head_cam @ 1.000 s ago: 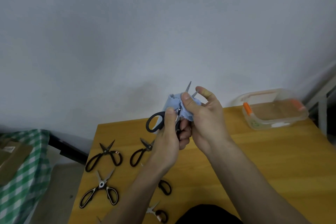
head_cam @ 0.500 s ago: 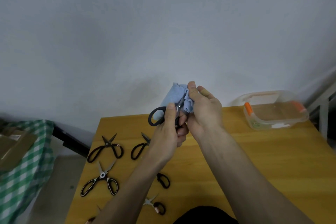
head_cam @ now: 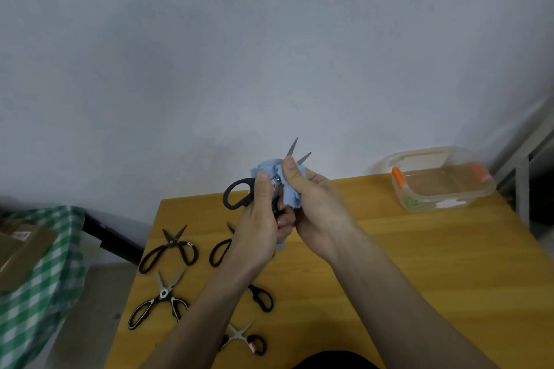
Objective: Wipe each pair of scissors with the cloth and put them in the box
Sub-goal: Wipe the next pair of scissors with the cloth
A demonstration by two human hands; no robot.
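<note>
Above the wooden table, my left hand grips the black handles of a pair of scissors. Its two grey blade tips stick up, slightly apart. My right hand pinches a light blue cloth around the blades near the pivot. A clear plastic box with orange clips stands at the table's far right. Several other black-handled scissors lie on the table's left side; one pair is farthest left, and a pair with silver trim lies nearer me.
A green checked cloth with brown cardboard sits left of the table, beyond a gap. A pale wall rises behind. A white frame stands at the right edge. My forearms partly cover more scissors at the front.
The cloth has slid back down the blades toward the pivot, so the blade tips show above it again. Both hands stay at about the same place.
</note>
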